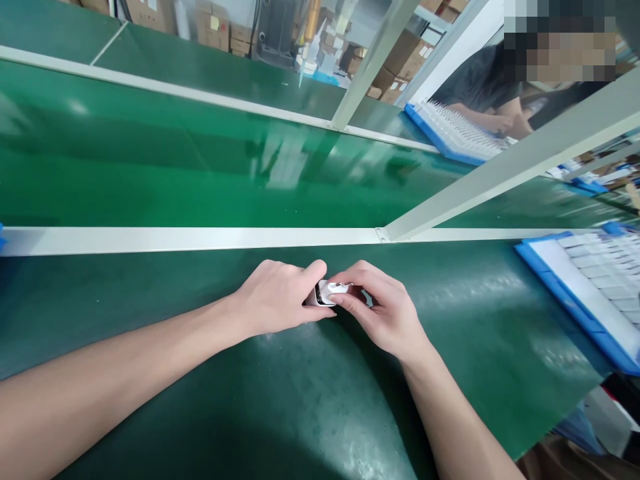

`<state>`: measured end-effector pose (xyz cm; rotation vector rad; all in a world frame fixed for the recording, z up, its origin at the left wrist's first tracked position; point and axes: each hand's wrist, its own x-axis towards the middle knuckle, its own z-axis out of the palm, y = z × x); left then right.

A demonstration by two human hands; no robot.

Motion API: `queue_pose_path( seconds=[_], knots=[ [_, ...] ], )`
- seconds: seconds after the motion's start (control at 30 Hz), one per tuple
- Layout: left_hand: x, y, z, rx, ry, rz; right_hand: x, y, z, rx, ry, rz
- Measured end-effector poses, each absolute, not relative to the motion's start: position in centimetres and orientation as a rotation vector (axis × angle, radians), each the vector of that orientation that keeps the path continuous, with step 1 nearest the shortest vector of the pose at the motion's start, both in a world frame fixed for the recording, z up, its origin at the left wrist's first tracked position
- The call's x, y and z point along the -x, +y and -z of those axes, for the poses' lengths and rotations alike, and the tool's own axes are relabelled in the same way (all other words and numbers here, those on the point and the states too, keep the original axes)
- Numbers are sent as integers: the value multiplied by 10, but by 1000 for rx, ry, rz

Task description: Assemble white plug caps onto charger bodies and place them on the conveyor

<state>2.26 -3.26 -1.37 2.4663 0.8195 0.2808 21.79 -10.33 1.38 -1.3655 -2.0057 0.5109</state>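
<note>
Low over the green tabletop, my left hand is closed around a small white casing with a dark part showing at its near left side. My right hand meets it from the right, thumb and fingertips pinching a small white piece against the casing. Whether the piece is joined to the casing or only touches it, I cannot tell. The fingers cover much of both, so their exact kind does not show.
A blue tray with rows of white parts lies at the right. A white rail runs behind my hands, and a slanted post rises from it. Across the bench a person sits by another blue tray. Cardboard boxes stand behind.
</note>
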Motion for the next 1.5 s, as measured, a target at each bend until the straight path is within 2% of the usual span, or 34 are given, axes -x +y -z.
queue_pose_path(
  seconds=[0.57, 0.93, 1.17, 1.3, 1.5],
  knots=[
    [-24, -35, 12, -2471, 850, -267, -210, -106, -17, 1515, -1907, -719],
    [-25, -35, 14, -2441, 858, -279, -211, -105, -17, 1479, -2030, -657],
    [-15, -25, 10, -1948, 775, -406, -218, -101, 4, 1392, -1746, -891],
    [-11, -19, 13, -1683, 745, -459, -225, -97, 8, 1251, -1564, -819],
    [-13, -17, 17, -1544, 669, -504, -221, -101, 3, 1078, -1820, -782]
  ],
)
